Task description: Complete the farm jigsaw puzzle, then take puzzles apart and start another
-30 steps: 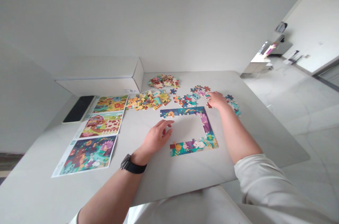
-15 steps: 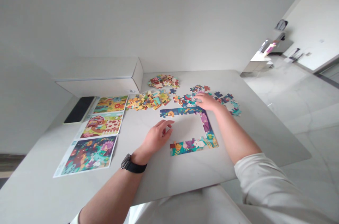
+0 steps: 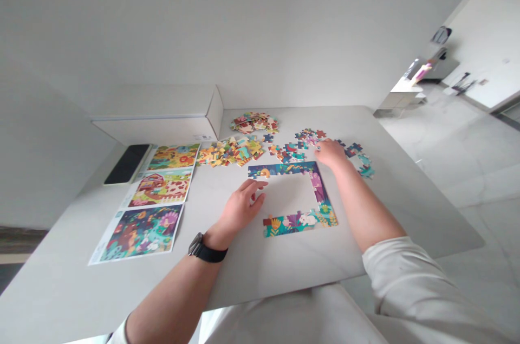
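My left hand [image 3: 244, 204] rests on the table at the open left side of a partly joined puzzle border [image 3: 319, 187]. Its fingers are loosely bent and apart, holding nothing. The border has a dark blue top strip, a purple right side and a bottom strip with a white rabbit. Beyond its top right corner, my right hand [image 3: 332, 154] reaches down among loose dark and teal puzzle pieces [image 3: 311, 138]. The fingertips are at the pieces, slightly apart, with no piece visible between them. Part of the pile is hidden behind this hand.
Yellow puzzle pieces [image 3: 231, 151] and a reddish pile of pieces [image 3: 255, 122] lie farther back. At left are a picture sheet [image 3: 142, 233] with three scenes, a black phone [image 3: 127, 164] and a long white box [image 3: 154, 122]. More loose pieces [image 3: 365, 165] lie right of my right hand.
My right hand has moved right along the loose pieces, uncovering red and teal ones, and its fingers are more curled. My left hand stays by the border. The view has shifted slightly.
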Tool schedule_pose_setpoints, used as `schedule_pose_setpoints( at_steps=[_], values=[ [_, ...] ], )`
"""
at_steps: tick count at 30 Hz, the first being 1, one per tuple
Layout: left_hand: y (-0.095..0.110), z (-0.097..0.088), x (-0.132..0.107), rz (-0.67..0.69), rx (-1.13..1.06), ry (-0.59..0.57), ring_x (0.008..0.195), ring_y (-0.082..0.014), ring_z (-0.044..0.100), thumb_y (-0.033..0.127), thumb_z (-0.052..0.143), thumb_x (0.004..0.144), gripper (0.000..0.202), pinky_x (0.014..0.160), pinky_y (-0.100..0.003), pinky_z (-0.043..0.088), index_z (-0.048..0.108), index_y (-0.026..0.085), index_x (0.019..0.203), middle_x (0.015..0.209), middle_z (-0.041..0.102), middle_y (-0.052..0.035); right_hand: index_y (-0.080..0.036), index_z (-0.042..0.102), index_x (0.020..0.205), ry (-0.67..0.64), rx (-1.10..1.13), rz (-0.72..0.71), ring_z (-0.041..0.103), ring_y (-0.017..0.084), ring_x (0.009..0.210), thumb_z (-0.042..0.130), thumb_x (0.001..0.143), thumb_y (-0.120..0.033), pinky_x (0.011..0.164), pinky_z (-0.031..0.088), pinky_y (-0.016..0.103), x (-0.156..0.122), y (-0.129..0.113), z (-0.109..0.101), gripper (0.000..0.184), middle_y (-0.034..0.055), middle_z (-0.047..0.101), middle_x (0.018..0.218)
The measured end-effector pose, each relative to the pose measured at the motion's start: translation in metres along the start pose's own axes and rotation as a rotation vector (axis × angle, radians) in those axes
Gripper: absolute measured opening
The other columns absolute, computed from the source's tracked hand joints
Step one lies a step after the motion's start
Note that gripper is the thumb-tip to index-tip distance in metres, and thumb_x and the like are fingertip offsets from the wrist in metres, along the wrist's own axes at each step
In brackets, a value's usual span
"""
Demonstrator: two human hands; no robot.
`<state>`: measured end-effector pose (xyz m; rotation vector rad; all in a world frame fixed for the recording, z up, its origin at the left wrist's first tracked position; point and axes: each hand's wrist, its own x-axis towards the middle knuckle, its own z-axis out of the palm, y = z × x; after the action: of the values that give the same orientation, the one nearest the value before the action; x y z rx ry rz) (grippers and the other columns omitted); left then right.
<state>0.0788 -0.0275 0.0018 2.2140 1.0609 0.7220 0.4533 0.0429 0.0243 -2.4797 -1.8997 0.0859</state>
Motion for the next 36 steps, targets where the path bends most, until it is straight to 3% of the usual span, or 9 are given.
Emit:
schedule_pose_setpoints(
  at_steps=[7,11,15,18,24,27,30,33,36],
  values=[
    [-0.001,-0.009,0.009,0.088,0.201,0.14,0.122,-0.0286,0.067,0.027,0.057,0.104,0.03,0.113,-0.048,0.053,0.074,0.025,0.129,0.124,0.074,-0.0108,-0.029,0.08,0.132,-0.004,0.145,-0.382,0.062,0.022,0.139,0.056,0.1,-0.012,0.124,0.043,0.037,0.005,-0.011,0.006,0.044,0.0054,0.071,0.146],
    [0.004,-0.027,0.027,0.086,0.292,0.132,0.128,-0.0312,0.064,0.029,0.06,0.103,0.032,0.116,-0.052,0.05,0.073,0.025,0.132,0.134,0.071,-0.0115,-0.028,0.085,0.125,-0.018,0.184,-0.437,0.063,0.021,0.137,0.055,0.099,-0.007,0.124,0.043,0.035,0.005,-0.014,0.003,0.045,0.0064,0.072,0.145],
    [0.012,-0.039,0.062,0.094,0.344,0.046,0.135,-0.034,0.061,0.031,0.065,0.101,0.035,0.123,-0.056,0.044,0.073,0.025,0.135,0.141,0.069,-0.0125,-0.028,0.087,0.121,-0.049,0.175,-0.468,0.064,0.022,0.138,0.057,0.096,-0.004,0.124,0.043,0.036,0.004,-0.016,-0.001,0.046,0.006,0.074,0.142],
    [0.015,-0.033,0.099,0.108,0.371,-0.008,0.135,-0.0335,0.061,0.029,0.068,0.098,0.037,0.121,-0.054,0.046,0.074,0.025,0.134,0.139,0.07,-0.0118,-0.03,0.088,0.118,-0.086,0.166,-0.469,0.064,0.023,0.138,0.059,0.095,-0.003,0.125,0.043,0.037,0.004,-0.017,-0.002,0.045,0.0049,0.075,0.14],
    [0.017,0.004,0.159,0.09,0.506,-0.105,0.123,-0.0329,0.069,0.026,0.069,0.096,0.046,0.11,-0.046,0.054,0.067,0.017,0.14,0.132,0.072,-0.0175,-0.033,0.085,0.122,-0.079,0.181,-0.375,0.063,0.022,0.139,0.059,0.092,-0.002,0.123,0.045,0.034,0.002,-0.011,-0.005,0.05,0.0019,0.074,0.144],
    [0.012,0.016,0.169,0.052,0.517,-0.105,0.124,-0.0328,0.07,0.016,0.064,0.094,0.052,0.11,-0.046,0.055,0.064,0.014,0.146,0.134,0.073,-0.0189,-0.03,0.079,0.135,-0.043,0.173,-0.232,0.063,0.024,0.139,0.058,0.093,-0.004,0.121,0.047,0.036,0.0,-0.006,-0.009,0.054,0.0049,0.071,0.149],
    [0.003,0.02,0.17,0.081,0.501,-0.155,0.128,-0.0276,0.07,0.002,0.053,0.091,0.059,0.115,-0.041,0.055,0.067,0.019,0.146,0.136,0.075,-0.0137,-0.029,0.077,0.14,-0.008,0.162,-0.076,0.067,0.028,0.133,0.057,0.094,-0.005,0.115,0.051,0.04,-0.001,-0.004,-0.012,0.054,0.0085,0.071,0.148],
    [-0.007,0.021,0.168,0.16,0.469,-0.253,0.126,-0.0231,0.071,-0.004,0.048,0.084,0.063,0.116,-0.037,0.055,0.076,0.025,0.133,0.134,0.077,-0.0078,-0.028,0.078,0.137,0.009,0.177,-0.081,0.067,0.029,0.132,0.058,0.093,-0.004,0.115,0.051,0.041,0.001,-0.005,-0.01,0.053,0.0088,0.072,0.147],
    [-0.011,0.021,0.167,0.235,0.453,-0.313,0.126,-0.0218,0.071,-0.006,0.048,0.079,0.063,0.119,-0.037,0.053,0.081,0.024,0.124,0.132,0.078,-0.0057,-0.027,0.079,0.135,0.021,0.194,-0.184,0.064,0.027,0.137,0.057,0.093,-0.002,0.119,0.048,0.04,0.004,-0.007,-0.003,0.054,0.0083,0.071,0.147]
  ],
)
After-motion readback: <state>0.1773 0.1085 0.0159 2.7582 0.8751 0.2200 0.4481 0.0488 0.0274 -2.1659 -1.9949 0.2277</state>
